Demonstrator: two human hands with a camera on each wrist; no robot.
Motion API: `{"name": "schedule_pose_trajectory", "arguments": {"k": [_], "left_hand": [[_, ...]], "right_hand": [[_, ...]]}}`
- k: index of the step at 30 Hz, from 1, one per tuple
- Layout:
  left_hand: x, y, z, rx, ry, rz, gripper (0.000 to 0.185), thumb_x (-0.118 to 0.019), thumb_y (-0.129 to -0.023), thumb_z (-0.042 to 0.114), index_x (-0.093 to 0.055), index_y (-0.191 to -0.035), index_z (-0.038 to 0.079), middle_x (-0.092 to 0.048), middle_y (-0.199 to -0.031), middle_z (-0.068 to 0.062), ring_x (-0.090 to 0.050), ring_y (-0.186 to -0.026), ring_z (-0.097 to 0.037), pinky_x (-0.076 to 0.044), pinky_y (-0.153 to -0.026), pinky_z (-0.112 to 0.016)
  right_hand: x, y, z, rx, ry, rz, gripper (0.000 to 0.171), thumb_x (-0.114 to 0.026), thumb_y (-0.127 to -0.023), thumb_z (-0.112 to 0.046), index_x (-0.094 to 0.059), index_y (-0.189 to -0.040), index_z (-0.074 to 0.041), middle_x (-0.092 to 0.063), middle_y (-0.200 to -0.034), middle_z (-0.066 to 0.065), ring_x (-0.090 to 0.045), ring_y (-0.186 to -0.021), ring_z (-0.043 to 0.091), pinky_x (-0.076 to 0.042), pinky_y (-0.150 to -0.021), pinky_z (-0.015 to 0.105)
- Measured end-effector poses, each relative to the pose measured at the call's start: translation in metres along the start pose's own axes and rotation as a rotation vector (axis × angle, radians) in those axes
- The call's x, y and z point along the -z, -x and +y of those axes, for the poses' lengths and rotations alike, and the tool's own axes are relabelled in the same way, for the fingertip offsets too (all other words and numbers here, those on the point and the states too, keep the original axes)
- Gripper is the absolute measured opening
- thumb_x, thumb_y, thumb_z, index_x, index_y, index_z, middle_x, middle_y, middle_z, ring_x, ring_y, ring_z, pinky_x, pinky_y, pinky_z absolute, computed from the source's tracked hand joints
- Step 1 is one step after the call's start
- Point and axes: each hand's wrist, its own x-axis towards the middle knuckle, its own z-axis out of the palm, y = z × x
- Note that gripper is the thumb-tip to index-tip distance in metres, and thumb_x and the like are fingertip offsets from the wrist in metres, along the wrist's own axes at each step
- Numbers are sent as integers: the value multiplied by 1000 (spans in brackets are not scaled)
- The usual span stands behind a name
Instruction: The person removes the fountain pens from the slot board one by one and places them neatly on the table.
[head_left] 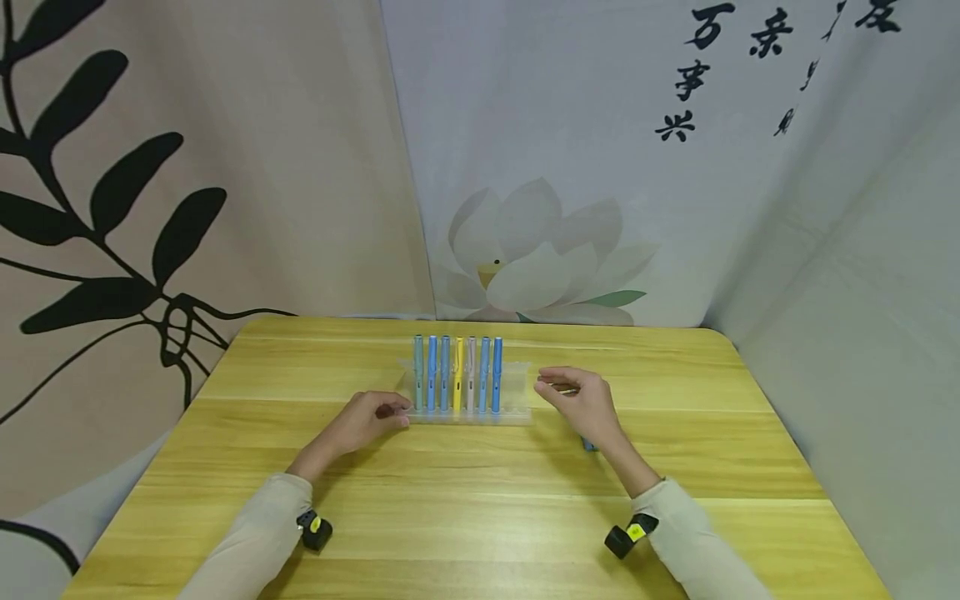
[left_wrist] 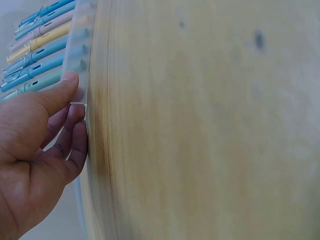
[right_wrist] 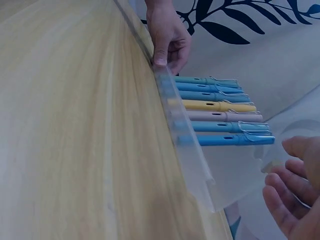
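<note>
A clear plastic pen stand (head_left: 516,396) stands on the table with several pens upright in a row. They include a green pen (head_left: 418,372), a yellow pen (head_left: 458,375), a pale pink pen (head_left: 471,375) and a bright blue pen (head_left: 497,375) at the row's right end. My left hand (head_left: 372,415) pinches the stand's left end, its thumb (left_wrist: 69,82) on the front lip. Just off the stand's right edge, my right hand (head_left: 583,402) hovers with loosely bent fingers and holds nothing. In the right wrist view, that hand (right_wrist: 300,190) is near the stand's upper corner.
Beneath my right wrist lies a small blue object (head_left: 588,444), mostly hidden by the arm. The wooden table (head_left: 480,517) ends at a curtain (head_left: 315,167) behind the stand. Another curtain (head_left: 847,333) hangs along the right side.
</note>
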Motion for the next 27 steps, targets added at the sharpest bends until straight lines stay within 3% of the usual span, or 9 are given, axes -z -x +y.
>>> {"name": "schedule_pose_trajectory", "arguments": {"k": [14, 20, 27], "left_hand": [[0, 1, 3, 6, -2, 3, 24, -71, -98, 17, -74, -118, 6, -74, -109, -4, -66, -94, -13, -55, -85, -34], [1, 1, 4, 7, -2, 3, 24, -71, -98, 18, -74, -118, 5, -74, -109, -4, -66, -94, -14, -56, -85, -34], [1, 1, 2, -1, 1, -2, 25, -71, -98, 19, -74, -119, 5, -74, -109, -4, -66, -94, -14, -56, -85, -34]], "right_hand": [[-40, -13, 0, -47, -38, -38, 27, -77, -94, -20, -76, -117, -5, -78, -104, 4, -73, -94, 22, -60, -82, 38], [-52, -19, 0, -60, -40, -27, 27, -78, -93, -24, -78, -116, -9, -78, -103, 3, -73, -95, 22, -60, -81, 38], [-62, -26, -1, -142, -75, -42, 31, -78, -92, -30, -78, -116, -10, -78, -105, 3, -74, -96, 20, -60, -82, 38]]}}
